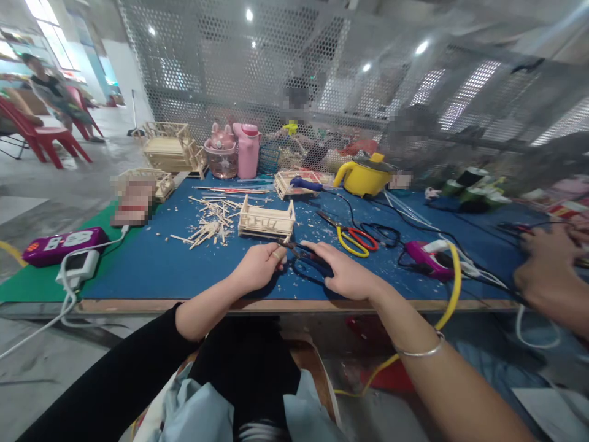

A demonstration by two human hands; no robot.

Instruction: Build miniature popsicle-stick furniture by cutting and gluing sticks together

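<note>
My right hand [346,271] grips dark-handled scissors [307,255] low over the blue table mat [151,258]. My left hand [258,266] pinches a short thin wooden stick [278,252] at the scissor blades. Just beyond my hands stands a small wooden stick frame model [267,221]. A heap of loose wooden sticks [212,222] lies to its left.
Yellow-and-red scissors [352,236], a purple glue gun [426,258] with cables, a yellow pot [363,177], pink bottles [247,149] and more stick models [171,147] lie on the table. A purple power strip [62,242] sits at left. Another person's hands [550,270] work at right.
</note>
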